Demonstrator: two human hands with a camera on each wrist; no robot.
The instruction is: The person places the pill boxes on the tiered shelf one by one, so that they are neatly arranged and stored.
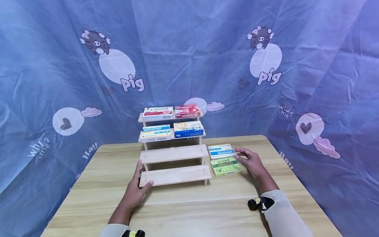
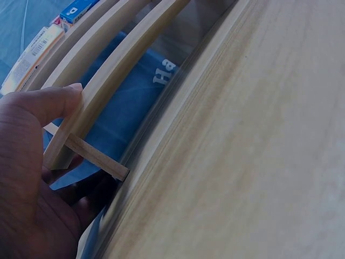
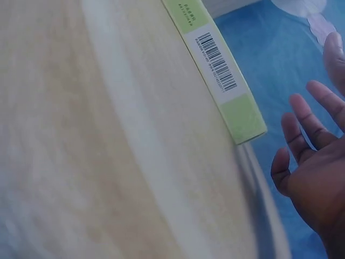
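Observation:
A pale wooden stepped display rack (image 1: pixel 175 175) stands on the table. My left hand (image 1: pixel 134 190) holds the left end of its lowest step. In the left wrist view, the thumb (image 2: pixel 62 101) lies on the step's front edge, with the other fingers around the end near a leg. To the rack's right, a white-and-blue medicine box (image 1: pixel 221 152) lies flat behind a green medicine box (image 1: pixel 226 167). My right hand (image 1: pixel 250 162) hovers by their right ends, fingers spread and loosely bent. The right wrist view shows it apart from the green box, palm bare.
On the top step sit a white-and-red box (image 1: pixel 158 113) and a red box (image 1: pixel 187 111). One step down are a white, blue and yellow box (image 1: pixel 155 132) and a white-and-blue box (image 1: pixel 188 129). A blue printed curtain (image 1: pixel 189 65) hangs behind the wooden table (image 1: pixel 189 214).

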